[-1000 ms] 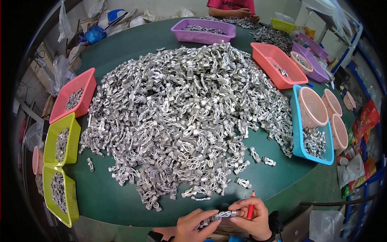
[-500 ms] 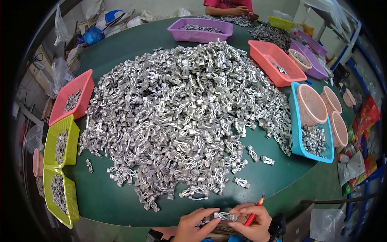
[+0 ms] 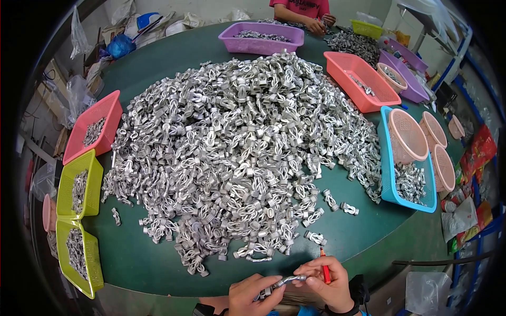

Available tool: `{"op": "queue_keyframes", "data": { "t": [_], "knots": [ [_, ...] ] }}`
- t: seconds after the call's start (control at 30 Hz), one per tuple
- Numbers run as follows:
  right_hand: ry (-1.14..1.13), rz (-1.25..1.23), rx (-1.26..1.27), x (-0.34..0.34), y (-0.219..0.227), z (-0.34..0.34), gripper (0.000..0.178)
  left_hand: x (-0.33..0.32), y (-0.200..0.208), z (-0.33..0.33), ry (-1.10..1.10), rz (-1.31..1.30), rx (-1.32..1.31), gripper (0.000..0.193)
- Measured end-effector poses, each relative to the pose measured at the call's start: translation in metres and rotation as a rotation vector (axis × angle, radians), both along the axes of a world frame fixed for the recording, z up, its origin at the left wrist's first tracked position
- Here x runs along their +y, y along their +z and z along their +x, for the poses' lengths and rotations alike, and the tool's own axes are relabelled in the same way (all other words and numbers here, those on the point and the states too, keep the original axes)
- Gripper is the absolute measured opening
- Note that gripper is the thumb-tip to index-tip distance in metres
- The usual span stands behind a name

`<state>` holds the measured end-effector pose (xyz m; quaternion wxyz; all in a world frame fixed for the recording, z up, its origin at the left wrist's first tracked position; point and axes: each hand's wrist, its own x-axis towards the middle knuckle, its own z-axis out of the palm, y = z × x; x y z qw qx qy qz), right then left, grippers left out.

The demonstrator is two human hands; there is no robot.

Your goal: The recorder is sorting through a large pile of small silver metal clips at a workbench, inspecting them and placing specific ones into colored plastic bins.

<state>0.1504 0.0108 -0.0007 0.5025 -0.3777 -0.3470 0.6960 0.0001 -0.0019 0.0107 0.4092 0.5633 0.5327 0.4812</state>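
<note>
At the table's near edge my left hand (image 3: 249,295) pinches a twisted silver metal piece (image 3: 288,280) with collared ends between thumb and fingers. More metal shows under those fingers, partly hidden. My right hand (image 3: 334,288) is closed round a red pen-like tool (image 3: 326,273), whose pointed end stands up past the fingers. The fingertips of that hand also touch the right end of the metal piece. Beyond both hands a big heap of similar metal pieces (image 3: 237,152) covers much of the green table (image 3: 142,263). A few pieces lie loose just beyond my right hand.
Yellow-green baskets (image 3: 99,253) and a pink basket (image 3: 113,121) hold metal pieces at left. On the right stand a blue basket (image 3: 387,174) and a coral basket (image 3: 337,73); a purple basin (image 3: 232,46) is at the back. Across the table, a person in a red shirt (image 3: 300,8) handles pieces.
The metal piece has turned in my fingers and tilts up to the right. My right hand has rotated, swinging the red tool more upright. The co-worker's hands have shifted.
</note>
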Motion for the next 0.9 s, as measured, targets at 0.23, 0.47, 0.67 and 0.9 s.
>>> {"op": "queue_keyframes", "data": {
  "t": [0.23, 0.47, 0.67, 0.9],
  "knots": [
    [-0.012, 0.091, -0.058, -0.001, -0.008, 0.004, 0.032, 0.001, -0.002, 0.0, 0.013, -0.005, 0.031, 0.021],
    [-0.038, 0.109, -0.008, -0.001, -0.009, 0.004, 0.036, 0.001, -0.005, -0.002, -0.086, -0.035, 0.014, 0.027],
    [-0.063, 0.097, -0.003, -0.002, -0.002, 0.004, 0.034, 0.002, -0.004, 0.001, -0.075, -0.042, -0.03, 0.024],
    [0.014, 0.175, 0.083, -0.002, -0.004, 0.006, 0.037, 0.002, -0.004, 0.002, -0.086, -0.11, -0.057, 0.023]
  ]
}}
